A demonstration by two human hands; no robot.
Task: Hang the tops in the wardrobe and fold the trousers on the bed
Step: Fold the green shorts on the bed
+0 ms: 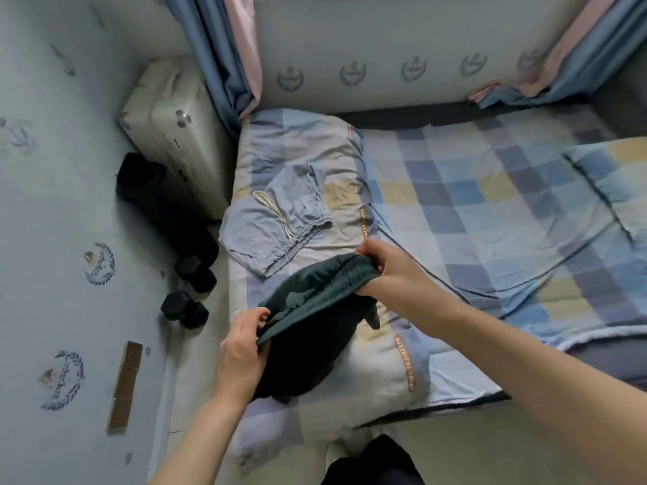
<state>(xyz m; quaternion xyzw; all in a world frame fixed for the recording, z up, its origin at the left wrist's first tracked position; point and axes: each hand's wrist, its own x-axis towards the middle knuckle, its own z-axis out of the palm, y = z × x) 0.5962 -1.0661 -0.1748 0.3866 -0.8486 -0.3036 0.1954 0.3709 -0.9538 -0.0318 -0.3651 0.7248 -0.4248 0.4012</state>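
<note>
Dark green trousers [315, 316] hang by their elastic waistband above the near left corner of the bed [455, 211]. My left hand [241, 351] pinches the waistband's near end. My right hand [388, 264] grips its far end, so the band is stretched between the two. The dark legs droop onto the quilt below. A folded pair of light blue trousers [280, 218] with a white drawstring lies flat on the bed just beyond.
A checked quilt [490, 239] covers the bed, with a pillow [616, 180] at the far right. Left of the bed stand a white suitcase [175, 134], a black bag [154, 201] and two dumbbells [189, 292]. Curtains [227, 54] hang behind.
</note>
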